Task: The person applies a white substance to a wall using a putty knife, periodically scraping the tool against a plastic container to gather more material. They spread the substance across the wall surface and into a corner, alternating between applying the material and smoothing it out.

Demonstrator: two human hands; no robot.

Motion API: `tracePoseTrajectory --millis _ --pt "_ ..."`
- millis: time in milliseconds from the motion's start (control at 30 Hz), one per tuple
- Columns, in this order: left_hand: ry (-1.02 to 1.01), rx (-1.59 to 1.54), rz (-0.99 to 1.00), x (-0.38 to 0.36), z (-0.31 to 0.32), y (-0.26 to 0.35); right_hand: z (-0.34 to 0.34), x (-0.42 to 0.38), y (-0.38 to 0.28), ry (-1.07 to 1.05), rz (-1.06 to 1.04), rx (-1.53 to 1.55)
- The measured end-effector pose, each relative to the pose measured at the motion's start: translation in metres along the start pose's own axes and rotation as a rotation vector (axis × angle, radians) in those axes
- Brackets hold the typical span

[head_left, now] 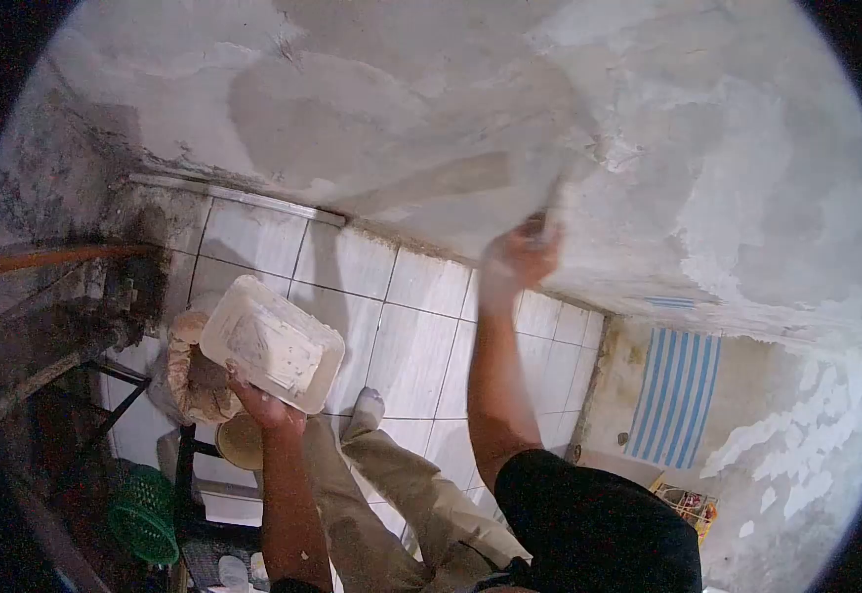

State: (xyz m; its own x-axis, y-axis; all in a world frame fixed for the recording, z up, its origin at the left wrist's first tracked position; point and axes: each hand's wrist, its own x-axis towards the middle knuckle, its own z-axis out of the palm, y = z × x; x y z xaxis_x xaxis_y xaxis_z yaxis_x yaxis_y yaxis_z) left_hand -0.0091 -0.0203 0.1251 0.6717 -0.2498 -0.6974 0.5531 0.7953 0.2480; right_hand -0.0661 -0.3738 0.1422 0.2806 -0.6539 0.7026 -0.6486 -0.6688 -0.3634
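Note:
My left hand (pixel 265 400) grips a white rectangular tray (pixel 327 368) by its near edge. Pale, paste-like filler (pixel 268 341) covers much of the tray's inside. Up at the wall, my right hand (pixel 525 255) is closed around a thin tool (pixel 556 198), smeared by motion, with a narrow blade-like end pointing up toward the surface. The grey wall (pixel 431 109) carries uneven whitish patches and darker, damp-looking areas. Shadows of my arm and the tool fall across it.
White tiles (pixel 421 341) cover the floor below the wall. At left stand a crumpled bag (pixel 186 371), a round tan container (pixel 241 441), a dark stool (pixel 186 474) and a green basket (pixel 144 514). A blue-striped cloth (pixel 676 395) hangs at right.

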Motion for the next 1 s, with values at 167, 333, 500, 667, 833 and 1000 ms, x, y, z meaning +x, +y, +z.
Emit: tracePoseTrajectory --millis 167,333,500,667,833,1000 --pt "0.023 0.0 -0.045 0.01 -0.009 -0.005 0.003 0.063 -0.029 0.136 -0.168 0.067" --pt "-0.074 -0.318 -0.159 0.025 -0.025 -0.014 0.049 0.0 -0.05 -0.014 -0.371 -0.046" --pt "-0.05 -0.004 -0.066 0.014 0.008 -0.021 0.037 -0.024 -0.059 -0.649 -0.13 -0.007" --pt "-0.171 -0.182 -0.16 0.018 -0.004 -0.031 -0.032 0.062 -0.074 0.28 -0.351 -0.08" --pt "-0.233 -0.205 -0.212 0.024 -0.005 -0.037 0.003 0.082 -0.051 0.03 -0.348 -0.108" --pt "-0.233 -0.155 -0.202 0.033 -0.026 -0.041 0.015 0.001 -0.046 -0.453 -0.185 -0.269"
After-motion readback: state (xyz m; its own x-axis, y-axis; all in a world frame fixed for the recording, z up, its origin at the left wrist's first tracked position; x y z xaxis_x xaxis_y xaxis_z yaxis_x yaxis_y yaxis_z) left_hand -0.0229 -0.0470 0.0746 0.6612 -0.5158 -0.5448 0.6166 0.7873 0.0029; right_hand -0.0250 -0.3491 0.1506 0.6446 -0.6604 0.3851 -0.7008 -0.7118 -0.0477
